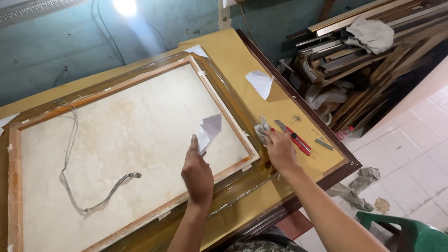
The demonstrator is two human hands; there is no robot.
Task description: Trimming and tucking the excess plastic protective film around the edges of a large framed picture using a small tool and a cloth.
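A stretched canvas (135,135) lies face down in a wooden frame (233,107) on a yellow-covered table (233,56). My left hand (197,170) hovers over the canvas's right part and pinches a folded white paper piece (208,131). My right hand (279,148) rests on the yellow surface beside the frame's right edge, fingers on a crumpled white rag (261,128). A red utility knife (294,137) lies just right of that hand. A grey wire (74,158) loops across the canvas's left side.
Another folded white paper (260,83) stands on the yellow surface farther back. A small metal blade (324,144) lies near the table's right edge. Stacked frame mouldings (364,51) fill the back right. Rags (354,186) lie on the tiled floor; a green plastic chair (406,233) is lower right.
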